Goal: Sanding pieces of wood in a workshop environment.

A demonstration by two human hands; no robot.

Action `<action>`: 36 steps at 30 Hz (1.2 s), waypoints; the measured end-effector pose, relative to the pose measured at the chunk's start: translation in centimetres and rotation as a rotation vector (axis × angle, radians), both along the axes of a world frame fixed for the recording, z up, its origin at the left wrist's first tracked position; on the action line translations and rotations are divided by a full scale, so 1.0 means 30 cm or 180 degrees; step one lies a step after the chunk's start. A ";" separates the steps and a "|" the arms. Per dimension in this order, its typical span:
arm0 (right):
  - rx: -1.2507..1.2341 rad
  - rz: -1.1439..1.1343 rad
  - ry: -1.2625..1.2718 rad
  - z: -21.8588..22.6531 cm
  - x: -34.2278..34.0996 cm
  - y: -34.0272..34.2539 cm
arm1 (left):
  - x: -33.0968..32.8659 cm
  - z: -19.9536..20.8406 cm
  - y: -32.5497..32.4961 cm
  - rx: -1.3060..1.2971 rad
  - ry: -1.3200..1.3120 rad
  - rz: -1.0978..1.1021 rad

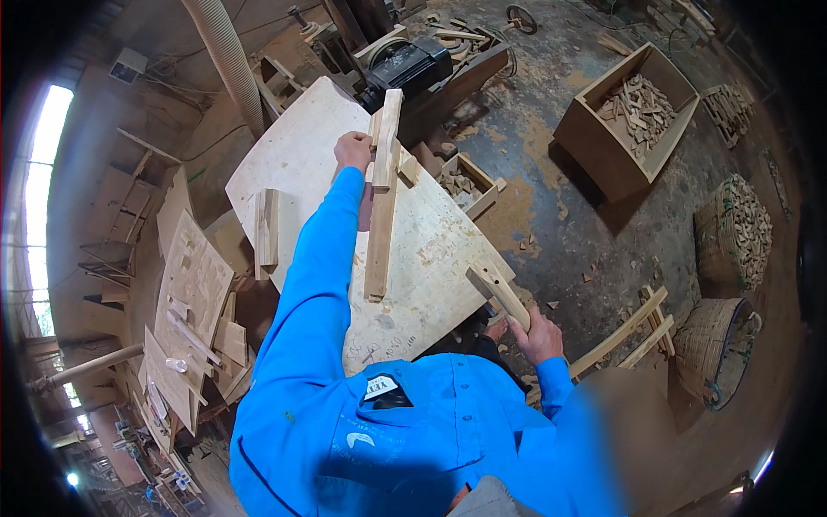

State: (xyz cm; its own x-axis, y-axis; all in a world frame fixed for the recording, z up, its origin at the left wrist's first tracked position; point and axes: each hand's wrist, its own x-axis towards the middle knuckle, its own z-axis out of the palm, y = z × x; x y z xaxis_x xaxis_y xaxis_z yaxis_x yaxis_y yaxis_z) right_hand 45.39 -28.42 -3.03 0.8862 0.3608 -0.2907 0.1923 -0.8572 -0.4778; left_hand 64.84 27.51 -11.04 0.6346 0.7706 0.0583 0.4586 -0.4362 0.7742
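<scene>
Across the pale worktable [413, 258] my left arm reaches to the far side, its sleeve blue. My left hand [353, 151] is closed beside a long wooden fence [381, 241] of stacked strips; what its fingers grip is hidden. A short wooden strip [387, 142] lies along the fence's far end, right by that hand. At the table's near right corner my right hand [541, 336] is closed round a wooden piece [504, 297], which slants up over the table edge. Another pair of wooden pieces [267, 227] rests at the table's left edge.
A black motor [409, 71] stands beyond the table, near a ribbed hose [228, 65]. On the right are a large wooden box [594, 142] of offcuts, a full basket [722, 246] and another basket [708, 345]. A wooden frame [624, 332] leans near my right hand.
</scene>
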 end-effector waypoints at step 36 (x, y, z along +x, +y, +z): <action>0.0240 0.0083 0.0006 -0.144 0.001 0.000 | 0.013 0.111 -0.033 0.0379 0.0092 0.0145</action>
State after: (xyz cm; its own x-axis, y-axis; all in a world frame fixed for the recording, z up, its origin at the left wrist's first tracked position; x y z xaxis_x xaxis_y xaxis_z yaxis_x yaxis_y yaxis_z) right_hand 45.41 -28.43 -7.35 0.8756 0.4048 -0.2634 0.2132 -0.8134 -0.5412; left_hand 65.24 26.51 -7.71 0.6020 0.7873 0.1333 0.5014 -0.5026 0.7042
